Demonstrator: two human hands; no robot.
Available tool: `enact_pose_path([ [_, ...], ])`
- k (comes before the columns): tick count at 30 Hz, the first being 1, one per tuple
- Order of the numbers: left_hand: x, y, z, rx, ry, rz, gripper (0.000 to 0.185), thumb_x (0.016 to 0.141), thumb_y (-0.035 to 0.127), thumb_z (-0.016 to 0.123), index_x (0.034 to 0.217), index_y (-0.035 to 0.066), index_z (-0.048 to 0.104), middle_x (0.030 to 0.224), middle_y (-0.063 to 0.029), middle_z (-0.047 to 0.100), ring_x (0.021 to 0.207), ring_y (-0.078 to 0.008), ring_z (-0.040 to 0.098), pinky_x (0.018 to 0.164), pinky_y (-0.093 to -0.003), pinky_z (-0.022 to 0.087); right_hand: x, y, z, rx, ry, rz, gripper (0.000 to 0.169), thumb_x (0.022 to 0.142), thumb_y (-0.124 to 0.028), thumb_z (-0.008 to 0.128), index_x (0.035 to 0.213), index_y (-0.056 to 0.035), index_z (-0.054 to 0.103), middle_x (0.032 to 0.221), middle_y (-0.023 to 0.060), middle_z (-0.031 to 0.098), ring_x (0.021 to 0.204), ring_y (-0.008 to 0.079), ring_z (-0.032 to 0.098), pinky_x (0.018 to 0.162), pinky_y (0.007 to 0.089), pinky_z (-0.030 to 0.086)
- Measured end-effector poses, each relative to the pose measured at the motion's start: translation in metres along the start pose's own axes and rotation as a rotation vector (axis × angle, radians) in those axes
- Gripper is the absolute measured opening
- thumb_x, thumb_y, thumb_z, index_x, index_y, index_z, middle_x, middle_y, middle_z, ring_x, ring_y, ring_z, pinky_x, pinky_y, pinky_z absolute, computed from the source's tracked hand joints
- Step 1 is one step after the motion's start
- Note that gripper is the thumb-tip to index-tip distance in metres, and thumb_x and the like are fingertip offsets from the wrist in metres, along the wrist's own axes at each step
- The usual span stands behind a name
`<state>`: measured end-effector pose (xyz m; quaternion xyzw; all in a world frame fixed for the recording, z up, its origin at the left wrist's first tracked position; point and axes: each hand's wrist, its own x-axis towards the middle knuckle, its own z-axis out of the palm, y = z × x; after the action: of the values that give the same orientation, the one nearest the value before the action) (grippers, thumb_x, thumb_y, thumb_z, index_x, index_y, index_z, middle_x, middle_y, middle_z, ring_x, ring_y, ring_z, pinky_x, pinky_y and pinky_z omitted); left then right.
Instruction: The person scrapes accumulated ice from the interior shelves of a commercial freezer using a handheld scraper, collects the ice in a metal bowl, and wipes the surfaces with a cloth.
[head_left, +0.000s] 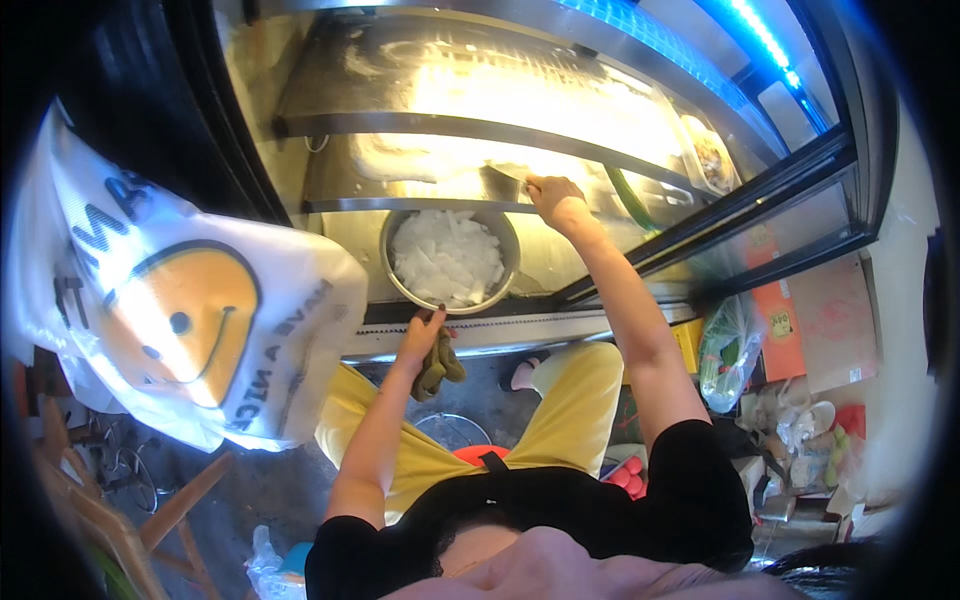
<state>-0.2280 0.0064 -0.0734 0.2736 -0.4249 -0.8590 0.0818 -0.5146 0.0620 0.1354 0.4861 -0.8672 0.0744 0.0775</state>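
Observation:
My right hand (556, 201) grips a flat scraper (507, 174), its blade against the lower metal shelf (328, 174) of a lit display fridge. A white layer of frost (397, 161) covers part of that shelf. Below the shelf, a round metal pot (514, 259) stands on the cabinet floor, heaped with broken white ice (448, 259). My left hand (424, 337) is at the pot's near rim, with the thumb at the edge. Bunched in that hand hangs an olive-brown cloth or glove (437, 367); its exact kind is unclear.
A large white plastic bag (300, 292) with a smiley print hangs at left. Sliding glass door frames (720, 217) border the opening at right. A clear food tray (709, 154) sits on the upper shelf. Bagged greens (729, 352) and cardboard boxes (832, 322) lie right. A wooden stool (180, 502) stands lower left.

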Motion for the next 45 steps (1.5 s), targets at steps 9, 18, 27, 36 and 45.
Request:
enact_pose_path([
  [9, -0.005, 0.007, -0.004, -0.036, 0.019, 0.029, 0.046, 0.092, 0.035, 0.06, 0.119, 0.0, 0.047, 0.074, -0.011, 0.063, 0.062, -0.016, 0.062, 0.051, -0.0273, 0.049, -0.018, -0.117, -0.003, 0.184, -0.132, -0.197, 0.025, 0.092, -0.023, 0.051, 0.108, -0.0105, 0.066, 0.077, 0.0208, 0.064, 0.073, 0.0373, 0.063, 0.069, 0.0449, 0.05],
  [18, -0.001, 0.006, -0.005, -0.026, 0.058, 0.078, 0.044, 0.093, 0.033, 0.059, 0.119, -0.001, 0.046, 0.086, -0.0103, 0.061, 0.064, -0.0156, 0.063, 0.053, -0.0272, 0.05, -0.015, -0.113, 0.006, 0.208, -0.043, -0.269, 0.022, 0.092, -0.024, 0.048, 0.093, -0.0089, 0.065, 0.077, 0.0165, 0.065, 0.075, 0.0361, 0.063, 0.069, 0.0451, 0.05],
  [27, -0.011, 0.014, -0.008, 0.02, 0.076, 0.127, 0.04, 0.095, 0.03, 0.055, 0.121, 0.001, 0.049, 0.081, -0.0074, 0.064, 0.066, -0.0138, 0.062, 0.056, -0.0267, 0.049, 0.006, -0.122, 0.021, 0.207, -0.049, -0.182, 0.025, 0.092, -0.026, 0.05, 0.105, -0.0123, 0.066, 0.084, 0.017, 0.067, 0.079, 0.035, 0.064, 0.073, 0.044, 0.05],
  [36, -0.007, 0.008, -0.014, -0.011, 0.084, 0.149, 0.043, 0.094, 0.027, 0.058, 0.124, -0.002, 0.044, 0.084, -0.0088, 0.063, 0.067, -0.0151, 0.064, 0.059, -0.0266, 0.05, 0.035, -0.148, 0.012, 0.109, -0.241, -0.038, 0.027, 0.093, -0.03, 0.046, 0.103, -0.0149, 0.065, 0.093, 0.0132, 0.068, 0.089, 0.0325, 0.064, 0.078, 0.0434, 0.05],
  [45, -0.011, 0.004, -0.016, 0.036, 0.106, 0.142, 0.049, 0.094, 0.032, 0.057, 0.126, -0.002, 0.042, 0.081, -0.0084, 0.064, 0.069, -0.0156, 0.064, 0.062, -0.0279, 0.05, 0.036, -0.148, 0.009, 0.014, -0.222, -0.124, 0.025, 0.092, -0.029, 0.048, 0.097, -0.0127, 0.066, 0.09, 0.0132, 0.067, 0.087, 0.0336, 0.064, 0.079, 0.0439, 0.05],
])
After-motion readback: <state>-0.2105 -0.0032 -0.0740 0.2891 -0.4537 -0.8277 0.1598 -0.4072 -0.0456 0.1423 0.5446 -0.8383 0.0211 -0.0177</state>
